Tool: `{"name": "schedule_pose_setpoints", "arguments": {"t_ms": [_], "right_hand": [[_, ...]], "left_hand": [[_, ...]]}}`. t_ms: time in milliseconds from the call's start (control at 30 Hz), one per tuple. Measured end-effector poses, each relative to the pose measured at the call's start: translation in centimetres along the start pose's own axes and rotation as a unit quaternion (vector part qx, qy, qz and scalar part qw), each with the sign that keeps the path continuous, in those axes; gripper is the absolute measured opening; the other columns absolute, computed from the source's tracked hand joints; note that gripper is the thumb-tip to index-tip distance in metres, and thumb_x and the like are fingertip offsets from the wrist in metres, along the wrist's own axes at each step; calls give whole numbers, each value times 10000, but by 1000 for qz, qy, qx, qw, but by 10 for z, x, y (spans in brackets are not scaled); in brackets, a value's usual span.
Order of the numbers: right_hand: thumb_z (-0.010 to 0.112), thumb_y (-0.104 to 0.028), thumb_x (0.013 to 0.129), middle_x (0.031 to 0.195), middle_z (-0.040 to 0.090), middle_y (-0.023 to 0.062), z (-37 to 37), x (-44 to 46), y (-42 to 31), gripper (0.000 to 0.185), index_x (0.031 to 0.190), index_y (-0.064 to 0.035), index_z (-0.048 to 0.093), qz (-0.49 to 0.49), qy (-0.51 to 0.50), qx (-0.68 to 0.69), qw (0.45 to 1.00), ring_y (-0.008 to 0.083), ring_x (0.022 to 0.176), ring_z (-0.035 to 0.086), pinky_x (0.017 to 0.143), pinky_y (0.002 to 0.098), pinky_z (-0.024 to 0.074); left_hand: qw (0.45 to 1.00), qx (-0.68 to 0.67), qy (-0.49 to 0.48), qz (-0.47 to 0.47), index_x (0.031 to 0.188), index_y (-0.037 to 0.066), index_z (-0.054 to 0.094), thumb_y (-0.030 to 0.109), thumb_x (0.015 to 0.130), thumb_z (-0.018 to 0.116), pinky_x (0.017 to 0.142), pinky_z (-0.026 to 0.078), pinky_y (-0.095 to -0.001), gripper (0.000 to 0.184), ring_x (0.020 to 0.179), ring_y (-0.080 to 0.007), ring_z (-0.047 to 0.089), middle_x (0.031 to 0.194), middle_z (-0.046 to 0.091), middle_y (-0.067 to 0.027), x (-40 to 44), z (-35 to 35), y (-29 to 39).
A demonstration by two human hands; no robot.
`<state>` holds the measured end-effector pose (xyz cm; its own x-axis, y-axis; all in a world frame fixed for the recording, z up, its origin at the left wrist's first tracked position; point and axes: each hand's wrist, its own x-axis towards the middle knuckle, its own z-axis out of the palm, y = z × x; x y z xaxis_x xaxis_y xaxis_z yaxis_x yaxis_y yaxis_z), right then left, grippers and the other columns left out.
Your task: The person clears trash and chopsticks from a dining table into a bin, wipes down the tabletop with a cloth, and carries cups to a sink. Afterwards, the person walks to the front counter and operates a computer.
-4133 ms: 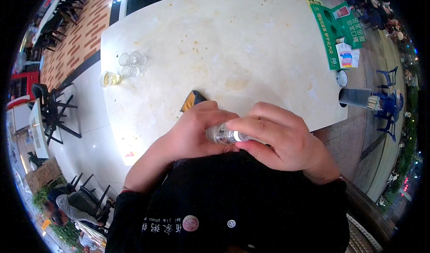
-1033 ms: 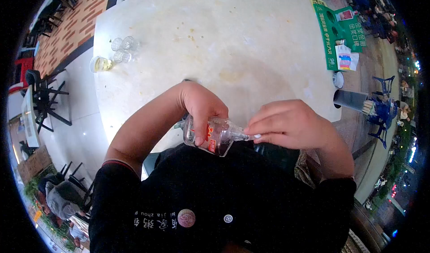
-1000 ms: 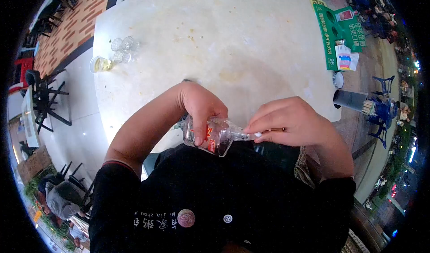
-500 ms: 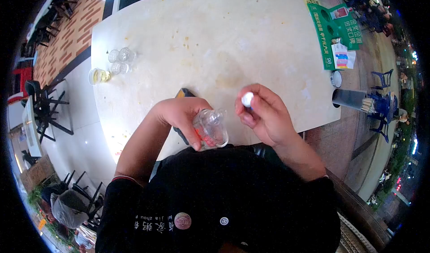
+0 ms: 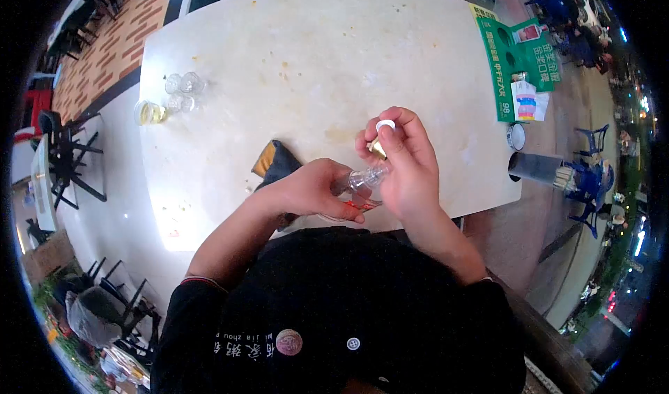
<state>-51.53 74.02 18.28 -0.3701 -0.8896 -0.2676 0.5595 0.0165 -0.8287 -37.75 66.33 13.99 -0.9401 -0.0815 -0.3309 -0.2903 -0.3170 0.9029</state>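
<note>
A clear glass bottle (image 5: 359, 180) with red print is held in my left hand (image 5: 310, 190), its neck tilted toward my right hand. My right hand (image 5: 408, 164) is closed on a white cap (image 5: 385, 125), pinched between thumb and fingers; a small gold piece shows just below it. Cap and bottle neck are apart. Behind my left wrist lies a dark cloth (image 5: 280, 164) with an orange-brown patch, partly hidden by my hand and forearm.
On the pale table (image 5: 334, 59), several small glasses (image 5: 185, 91) stand at the left, beside a cup of yellowish liquid (image 5: 149, 113). A green box (image 5: 509, 66), a round tin (image 5: 516, 137) and a dark stick holder (image 5: 535, 167) sit along the right edge.
The white cap has come away from the bottle neck in my right hand. Since the last earlier frame, the bottle has moved right and my right hand has risen slightly. More of the cloth shows.
</note>
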Motion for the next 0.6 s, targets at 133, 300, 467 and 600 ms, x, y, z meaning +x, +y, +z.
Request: {"name": "schedule_pose_setpoints", "arguments": {"t_ms": [133,300,467,600], "right_hand": [[456,-94,917,922,528,94,-19,3,5,189,1089,-60,385,-144,-96,-103,980,196,864,533,782,319,435],[466,-19,895,899,516,110,-24,5,-3,205,1062,-30,347,-201,-108,-117,966,171,863,534,815,321,448],[478,-27,895,895,504,107,-27,18,-8,191,1028,-34,342,-204,-98,-98,969,180,880,532,818,321,445],[455,10,884,919,481,109,-34,14,-5,163,984,-44,337,-152,-177,-123,965,198,903,518,855,357,427]], "left_hand": [[996,38,69,-37,794,21,621,225,655,794,538,408,-226,301,607,-56,517,653,587,10,8,8,-3],[995,-22,81,-55,910,-3,640,142,658,778,709,461,-242,322,779,-92,575,837,649,-37,15,18,5],[997,-4,64,-43,897,-3,643,157,652,785,696,463,-241,325,769,-88,575,821,648,-36,17,27,5],[997,8,80,-13,764,9,619,282,635,808,501,378,-236,356,572,-64,490,609,564,9,17,28,1]]}}
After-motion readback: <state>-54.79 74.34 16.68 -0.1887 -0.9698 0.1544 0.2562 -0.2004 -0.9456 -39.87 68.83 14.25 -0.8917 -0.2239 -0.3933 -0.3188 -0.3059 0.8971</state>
